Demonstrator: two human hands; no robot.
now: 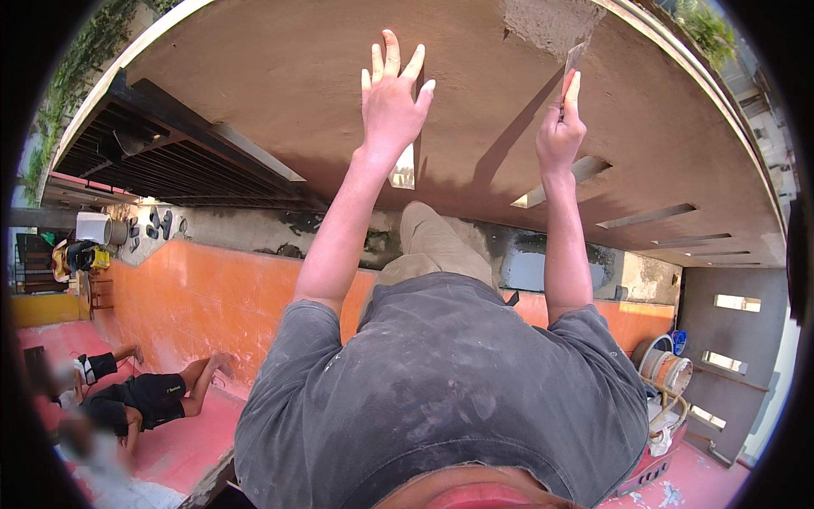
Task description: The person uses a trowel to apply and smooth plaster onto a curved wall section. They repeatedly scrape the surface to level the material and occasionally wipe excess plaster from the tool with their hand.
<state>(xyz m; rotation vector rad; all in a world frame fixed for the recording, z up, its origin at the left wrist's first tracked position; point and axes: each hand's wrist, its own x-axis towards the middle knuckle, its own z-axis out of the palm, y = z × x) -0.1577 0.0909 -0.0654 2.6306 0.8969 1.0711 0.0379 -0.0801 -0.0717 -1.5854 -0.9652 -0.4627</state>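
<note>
My left hand [393, 106] reaches up with its fingers spread toward a brown plastered wall [322, 93]. Nothing is in it; whether the palm touches the wall cannot be told. My right hand [561, 134] is closed around a putty knife [574, 58], its flat thin blade pointing up and one finger stretched along it. The handle is hidden in my grip. Just beyond the blade tip, near the wall's top edge, lies a rough, lighter grey patch [551, 24]. My right arm casts a long shadow across the wall.
Narrow slots [564, 182] pierce the lower wall. A dark slatted metal gate [161, 153] stands at left, with sandals [159, 222] near it. Two people sit on the pink floor [216, 416] at lower left. A bucket [666, 369] stands at right, beside a grey wall [721, 339].
</note>
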